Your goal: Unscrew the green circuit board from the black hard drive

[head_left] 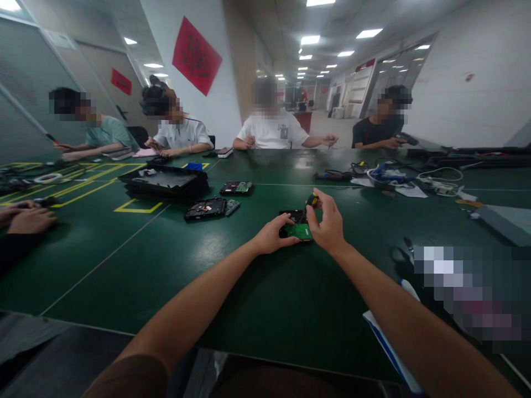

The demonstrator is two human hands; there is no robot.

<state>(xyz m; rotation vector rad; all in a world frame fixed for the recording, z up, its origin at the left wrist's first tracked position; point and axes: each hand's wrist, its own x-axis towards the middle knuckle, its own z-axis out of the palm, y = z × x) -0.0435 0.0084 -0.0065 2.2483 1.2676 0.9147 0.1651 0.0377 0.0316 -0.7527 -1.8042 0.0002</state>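
Observation:
A hard drive with a green circuit board (299,231) lies on the table in front of me. My left hand (274,234) grips its left side, thumb along the near edge and fingers reaching over the far part. Above the drive's right side, my right hand (328,222) has its fingers closed round the dark and yellow handle of a screwdriver (311,200). The screwdriver slants down toward the drive; whether its tip touches a screw is too small to tell.
Further left lie an opened hard drive (206,209), another drive (237,188) and a black tray (166,179). Cables and electronic parts (392,176) sit at right. Several people sit opposite; a co-worker's hand (33,219) rests at far left.

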